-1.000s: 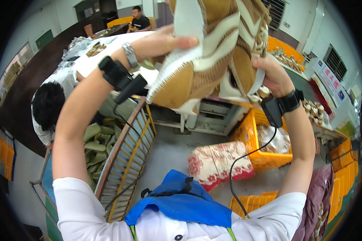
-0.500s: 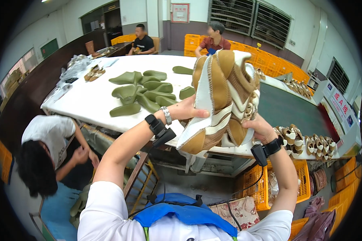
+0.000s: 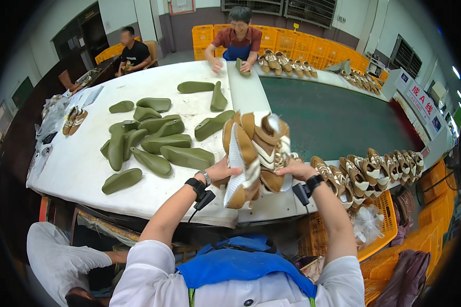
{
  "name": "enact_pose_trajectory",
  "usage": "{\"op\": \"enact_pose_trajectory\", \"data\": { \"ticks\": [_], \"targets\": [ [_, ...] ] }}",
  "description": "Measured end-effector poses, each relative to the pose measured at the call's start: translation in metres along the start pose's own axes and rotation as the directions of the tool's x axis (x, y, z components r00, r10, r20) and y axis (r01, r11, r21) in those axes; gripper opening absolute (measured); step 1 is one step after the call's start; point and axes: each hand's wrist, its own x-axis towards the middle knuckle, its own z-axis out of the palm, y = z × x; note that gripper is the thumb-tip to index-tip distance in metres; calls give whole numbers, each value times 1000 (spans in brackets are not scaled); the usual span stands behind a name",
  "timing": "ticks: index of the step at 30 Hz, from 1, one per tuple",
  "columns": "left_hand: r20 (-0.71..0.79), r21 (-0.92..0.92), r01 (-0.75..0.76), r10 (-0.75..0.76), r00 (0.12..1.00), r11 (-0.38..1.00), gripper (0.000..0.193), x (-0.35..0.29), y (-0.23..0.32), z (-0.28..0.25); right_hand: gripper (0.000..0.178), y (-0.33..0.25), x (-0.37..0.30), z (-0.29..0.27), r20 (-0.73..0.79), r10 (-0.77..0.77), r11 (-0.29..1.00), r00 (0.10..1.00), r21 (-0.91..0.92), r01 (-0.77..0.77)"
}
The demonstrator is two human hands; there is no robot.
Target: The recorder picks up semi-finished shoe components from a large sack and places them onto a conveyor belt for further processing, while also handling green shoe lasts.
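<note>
Workshop, head view: large table [image 3: 77,169] under white cloth, a green conveyor belt [image 3: 333,112] along its right side, orange crates [image 3: 281,41] stacked behind the far edge. Bunch of brown-and-white shoes [image 3: 267,148] held over the table's near edge, toward its near right corner; cannot tell whether the bottoms touch the cloth. Left hand [image 3: 224,173] pinches the bunch from the left, thumb lying across a white sole. Right hand [image 3: 299,170] pinches it from the right, thumb at the laces; fingers of both mostly hidden. Left of the bunch, green foot-shaped forms [image 3: 187,157] lie heaped mid-table, several loose ones around the heap. One pair of brown shoes [image 3: 75,121] near the left edge, beside a clear plastic bag [image 3: 54,117]. More shoes lined up along the belt's near edge [image 3: 363,171] and far edge [image 3: 287,64]. Co-worker in red shirt and blue apron [image 3: 238,51] at the table's far edge, one hand on a green form [image 3: 243,67]. Second person, black shirt [image 3: 134,55], seated beyond the far left corner. Third, white shirt [image 3: 69,256], bent low by the near left corner.
</note>
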Motion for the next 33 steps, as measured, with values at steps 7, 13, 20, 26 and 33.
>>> {"op": "enact_pose_trajectory", "data": {
  "ticks": [7, 13, 20, 26, 33],
  "targets": [
    [-330, -288, 425, -506, 797, 858, 115, 47, -12, 6, 59, 29, 33, -59, -36, 563, 826, 826, 48, -561],
    [-597, 109, 321, -196, 778, 941, 97, 53, 21, 20, 71, 47, 31, -96, -186, 380, 925, 906, 57, -376],
    [-561, 380, 511, -248, 790, 771, 92, 3, 37, 81, 93, 99, 26, -116, -111, 84, 911, 990, -395, -121],
    [-717, -18, 497, -357, 599, 868, 76, 21, 40, 87, 91, 93, 53, -94, 15, 129, 987, 991, -98, -127],
    [-713, -78, 483, -387, 584, 872, 73, 8, 37, 78, 68, 64, 41, -153, 83, 219, 948, 972, -256, -192]
  ]
}}
